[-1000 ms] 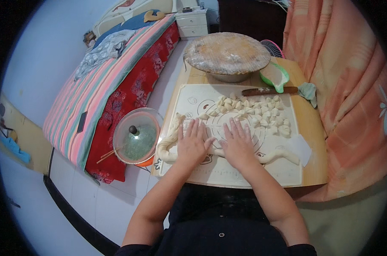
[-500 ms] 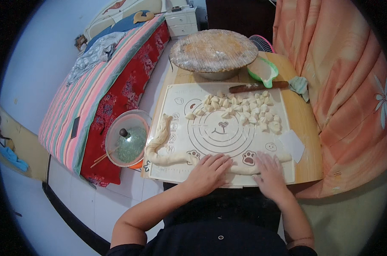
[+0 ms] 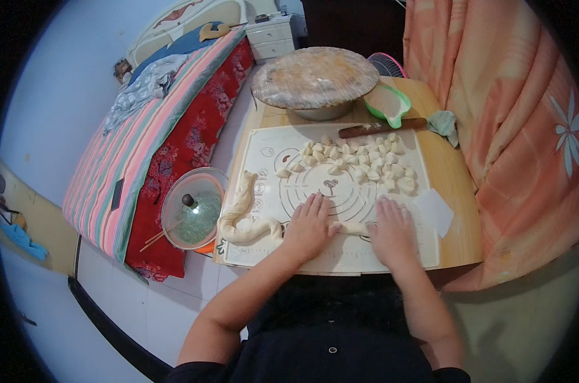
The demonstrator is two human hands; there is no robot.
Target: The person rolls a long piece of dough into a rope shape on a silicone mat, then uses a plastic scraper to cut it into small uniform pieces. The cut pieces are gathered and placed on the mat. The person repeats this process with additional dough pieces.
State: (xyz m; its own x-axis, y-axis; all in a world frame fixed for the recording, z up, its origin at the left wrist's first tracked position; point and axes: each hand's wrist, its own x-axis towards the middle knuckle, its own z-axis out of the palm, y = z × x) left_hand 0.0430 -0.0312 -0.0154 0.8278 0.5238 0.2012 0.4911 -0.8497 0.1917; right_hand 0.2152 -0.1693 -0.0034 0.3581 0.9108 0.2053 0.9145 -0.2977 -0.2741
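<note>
A long pale rope of dough [image 3: 238, 228] lies across the near part of a white printed mat [image 3: 264, 185], its left end curving away from me. My left hand [image 3: 308, 228] rests flat on the rope with its fingers stretched out. To the right, my right hand [image 3: 393, 231] also presses flat on it, fingers extended. A short length of dough shows between the two hands; what lies under the palms is hidden. Beyond the hands, several small cut dough pieces [image 3: 372, 159] are scattered on the mat's far right part.
Behind the mat stand a bowl under a round floury lid [image 3: 315, 76], a green scoop with flour [image 3: 388, 102] and a dark rolling pin [image 3: 382, 127]. A white scraper [image 3: 435, 212] lies at the right edge. Left of the table is a glass-lidded pot [image 3: 194, 214]; an orange curtain [image 3: 494, 127] hangs at right.
Both hands have slid away from me across the mat, and the stretch of dough beneath them has rolled forward with them. The view has shifted slightly.
</note>
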